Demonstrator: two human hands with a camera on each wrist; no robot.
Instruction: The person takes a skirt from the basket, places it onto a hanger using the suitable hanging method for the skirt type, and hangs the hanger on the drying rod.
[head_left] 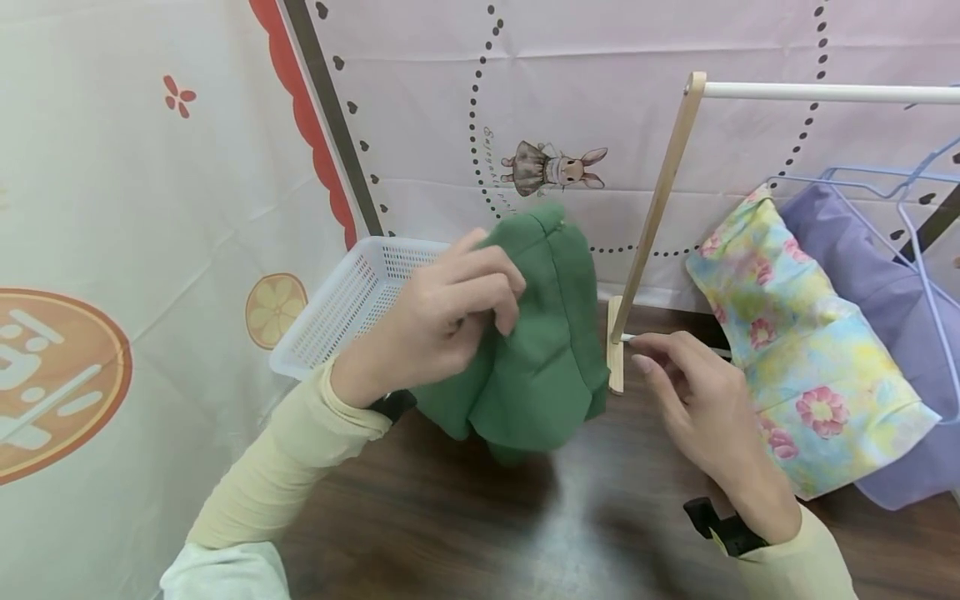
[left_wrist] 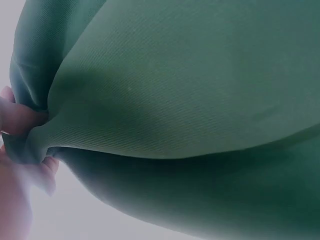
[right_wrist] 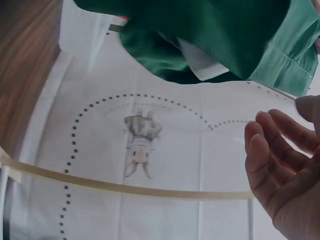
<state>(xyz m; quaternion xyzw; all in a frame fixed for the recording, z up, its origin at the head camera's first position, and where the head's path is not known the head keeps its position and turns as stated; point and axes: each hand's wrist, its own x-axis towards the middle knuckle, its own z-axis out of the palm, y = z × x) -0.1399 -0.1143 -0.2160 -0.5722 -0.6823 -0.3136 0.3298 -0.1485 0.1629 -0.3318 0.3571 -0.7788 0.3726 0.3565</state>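
My left hand pinches a green garment and holds it up over the floor, in front of a white basket. Seams and folds run down the cloth. In the left wrist view, fingertips bunch its edge, and the green fabric fills most of the picture. To the right of the garment is my right hand, its fingers loosely bent and holding nothing. The right wrist view shows this hand with thumb and fingers apart, just below the hanging cloth.
A rack with a wooden post and white rail stands just beyond my right hand. Further right are a flowered yellow-blue cloth, a purple cloth and blue hangers. Printed sheets hang behind the dark wood floor.
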